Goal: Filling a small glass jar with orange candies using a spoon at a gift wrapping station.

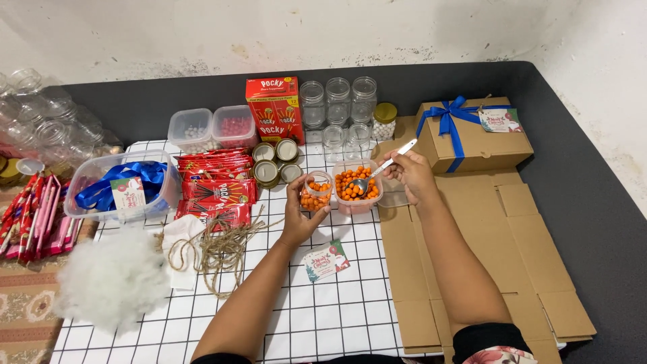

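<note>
Head view, looking down: just below the left fingers lies a small greeting card (325,260) on a gridded cloth (337,317). The left hand (301,214) wraps its fingers around a small clear jar (317,192), part-filled with orange balls. Beside it, the right hand (412,173) pinches a spoon (383,167) dipping into a clear tub (357,186) of orange balls; scooping seems under way, and a steady tip into the jar's narrow mouth looks needed. Beyond stand empty glass jars (338,101).
</note>
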